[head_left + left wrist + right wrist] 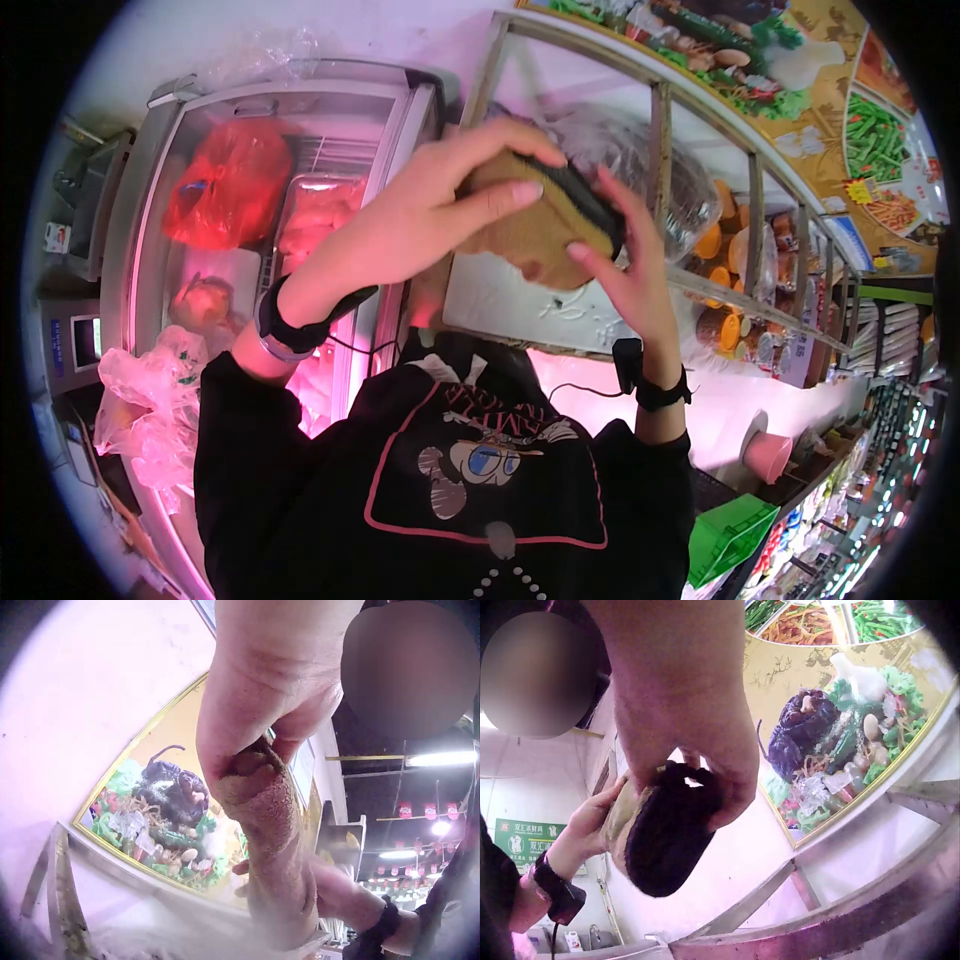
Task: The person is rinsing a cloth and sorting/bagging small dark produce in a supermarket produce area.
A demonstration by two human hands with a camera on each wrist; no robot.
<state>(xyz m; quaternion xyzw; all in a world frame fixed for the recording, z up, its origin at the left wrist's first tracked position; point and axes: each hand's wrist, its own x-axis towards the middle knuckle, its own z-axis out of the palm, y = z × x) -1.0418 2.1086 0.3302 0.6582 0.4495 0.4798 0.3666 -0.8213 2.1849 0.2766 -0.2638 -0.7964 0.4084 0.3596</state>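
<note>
Both hands hold a tan, rough-textured bundle (550, 240) with a black side, raised in front of the chest. Its exact kind I cannot tell. In the head view my left hand (430, 205) grips its left end, thumb across the tan face and fingers over the top. My right hand (635, 260) grips the other end between thumb and fingers, beside the black side. From the left wrist the bundle (274, 840) looks thick, folded and fuzzy under the left hand (262, 697). The right wrist view shows its dark oval side (671, 836) below the right hand (697, 742).
On the left stands a glass-topped chest freezer (385, 210) with a red plastic bag (230, 185) inside. Clear plastic bags (150, 400) hang at its front. A metal-framed rack (660, 130) with jars runs along the right. Lower right are a pink bucket (768, 455) and a green crate (730, 540).
</note>
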